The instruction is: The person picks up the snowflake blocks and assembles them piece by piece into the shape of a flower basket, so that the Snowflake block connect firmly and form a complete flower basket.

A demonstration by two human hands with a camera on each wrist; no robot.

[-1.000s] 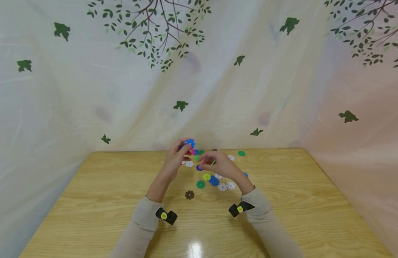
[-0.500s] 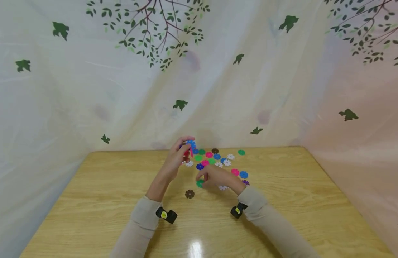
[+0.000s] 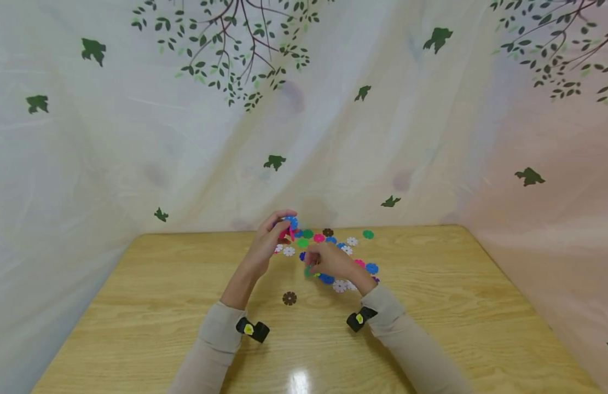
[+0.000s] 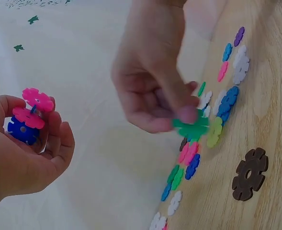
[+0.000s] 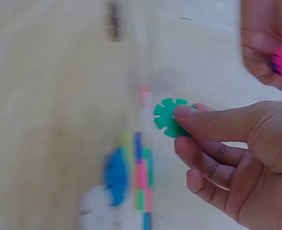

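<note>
In the head view the left hand point(image 3: 259, 249) grips a small cluster of joined notched discs, with a light blue disc point(image 3: 291, 222) at its top. The left wrist view shows pink discs point(image 4: 37, 99) and a dark blue disc point(image 4: 22, 133) in that cluster. The right hand point(image 3: 333, 260), just right of the left one and above the scattered discs, pinches a green notched disc point(image 5: 167, 117) between thumb and fingers. The two hands are apart, and the green disc does not touch the cluster.
Loose notched discs in several colours lie on the wooden table point(image 3: 185, 306) under and behind the right hand. A brown disc point(image 3: 289, 298) lies nearer the front, apart from the others. A pale printed curtain point(image 3: 210, 137) hangs behind the table.
The right hand moved down to the discs and has come up slightly, now with the green disc that lay on the table. The left hand has stayed nearly still with its cluster.
</note>
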